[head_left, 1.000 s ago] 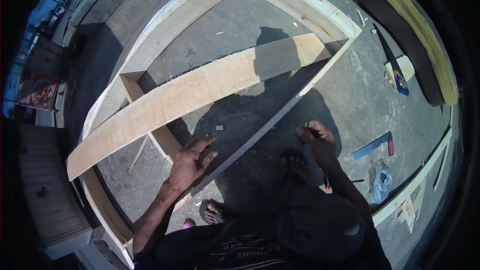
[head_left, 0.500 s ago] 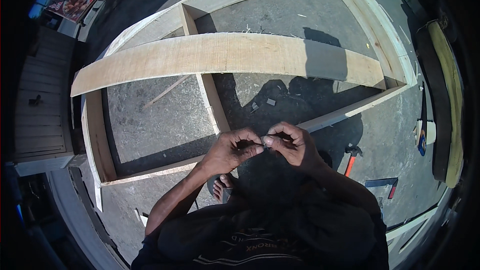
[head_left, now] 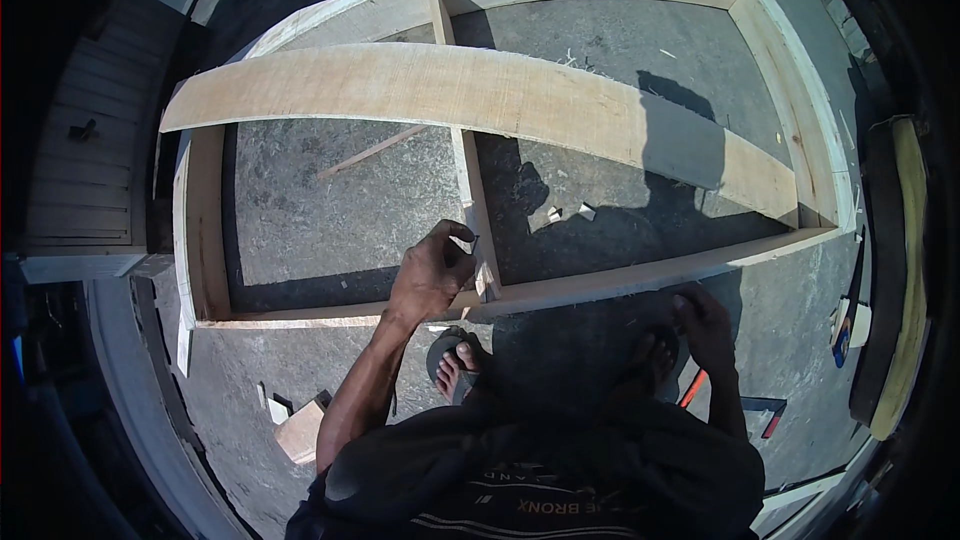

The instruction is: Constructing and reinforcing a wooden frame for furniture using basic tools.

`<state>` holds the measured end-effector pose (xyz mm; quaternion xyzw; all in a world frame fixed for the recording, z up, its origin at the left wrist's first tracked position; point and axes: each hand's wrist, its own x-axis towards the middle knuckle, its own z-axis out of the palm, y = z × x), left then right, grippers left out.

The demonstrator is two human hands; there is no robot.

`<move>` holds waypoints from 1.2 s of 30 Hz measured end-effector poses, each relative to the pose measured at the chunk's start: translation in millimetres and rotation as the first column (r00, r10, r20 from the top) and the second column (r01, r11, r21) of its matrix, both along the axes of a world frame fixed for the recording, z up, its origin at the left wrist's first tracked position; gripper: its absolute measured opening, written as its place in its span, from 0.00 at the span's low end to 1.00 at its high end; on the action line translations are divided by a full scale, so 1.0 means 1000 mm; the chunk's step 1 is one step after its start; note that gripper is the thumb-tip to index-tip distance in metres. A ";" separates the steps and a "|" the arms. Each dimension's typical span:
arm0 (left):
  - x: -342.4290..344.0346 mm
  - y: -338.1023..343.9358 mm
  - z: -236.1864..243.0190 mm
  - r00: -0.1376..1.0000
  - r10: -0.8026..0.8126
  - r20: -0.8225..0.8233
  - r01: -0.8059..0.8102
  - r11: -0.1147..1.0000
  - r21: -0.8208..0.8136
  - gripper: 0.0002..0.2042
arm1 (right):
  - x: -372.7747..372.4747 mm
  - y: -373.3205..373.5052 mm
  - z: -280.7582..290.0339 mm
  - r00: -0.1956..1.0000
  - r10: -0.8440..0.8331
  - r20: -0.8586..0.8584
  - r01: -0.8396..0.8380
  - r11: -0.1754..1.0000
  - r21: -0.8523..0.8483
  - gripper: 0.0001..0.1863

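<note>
My left hand (head_left: 432, 272) is over the near end of the frame's middle crosspiece (head_left: 470, 190), thumb and forefinger pinched. Whatever sits between those fingertips is too small to make out. Low on the right, in shade, my right hand (head_left: 706, 320) has its fingers loosely bent and apart, and nothing shows in them. Just below it lies a hammer (head_left: 692, 388), only its orange handle visible. A large wooden frame (head_left: 620, 287) rests on the ground before me. Across it lies a wide curved board (head_left: 400, 90), pale and partly shadowed.
Wood offcuts (head_left: 587, 211) lie inside the frame, with a thin strip (head_left: 370, 152) to their left. A carpenter's square (head_left: 768, 414) and a blue-handled saw (head_left: 846, 325) are at right. Another offcut (head_left: 300, 432) sits at lower left. My sandalled feet (head_left: 458, 368) stand near the frame.
My hands have parted. The left stays pinched over the crosspiece; the right has moved right and down toward the hammer. The view has shifted, so the frame sits further right.
</note>
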<state>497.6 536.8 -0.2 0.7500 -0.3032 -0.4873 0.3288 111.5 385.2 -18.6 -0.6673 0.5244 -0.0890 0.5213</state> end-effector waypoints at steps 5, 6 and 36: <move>0.014 0.001 -0.010 0.900 0.097 -0.425 -0.164 0.979 -0.123 0.11 | -0.125 0.030 -0.093 0.940 -0.205 -0.273 0.170 0.974 -0.147 0.15; 0.011 -0.002 -0.013 0.900 0.084 -0.428 -0.151 0.981 -0.125 0.11 | -0.147 0.045 -0.118 0.790 -0.266 -0.552 0.113 0.949 -0.295 0.16; -0.040 0.022 -0.084 0.927 0.372 0.048 -0.368 0.927 -0.073 0.15 | 0.040 0.008 0.078 0.703 0.688 -0.182 -0.642 0.723 0.254 0.23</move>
